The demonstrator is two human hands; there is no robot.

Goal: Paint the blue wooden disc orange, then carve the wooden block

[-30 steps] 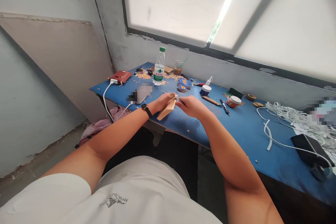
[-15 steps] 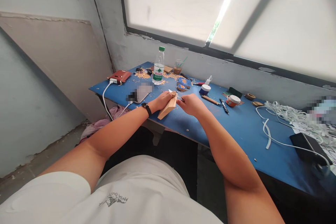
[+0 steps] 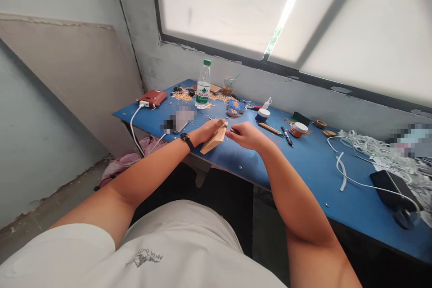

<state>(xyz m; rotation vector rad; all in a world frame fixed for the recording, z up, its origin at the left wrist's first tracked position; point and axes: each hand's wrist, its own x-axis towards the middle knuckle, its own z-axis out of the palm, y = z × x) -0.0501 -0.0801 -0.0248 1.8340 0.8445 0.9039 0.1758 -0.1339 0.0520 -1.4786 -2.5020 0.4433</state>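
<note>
My left hand [image 3: 213,129], with a black watch on the wrist, is closed around a pale wooden block [image 3: 213,142] over the table's front edge. The block is tilted, its upper end by my thumb. Close to the right of that end, my right hand [image 3: 248,135] is closed on a slim dark tool [image 3: 235,131]. Most of this tool is hidden in the fingers, so its kind cannot be made out. Behind the hands lie blue-and-orange painted wooden pieces [image 3: 234,109].
On the blue table [image 3: 270,166] stand a water bottle [image 3: 203,87], a drink cup [image 3: 228,86] and paint jars [image 3: 299,129]. Wood shavings [image 3: 184,95] lie at the back left. A phone [image 3: 180,127], a pen [image 3: 287,136] and white cables [image 3: 366,183] are around.
My right hand has shifted slightly right, away from the block's end. The round wooden end seen near my left thumb has turned and shows less. The view has moved a little.
</note>
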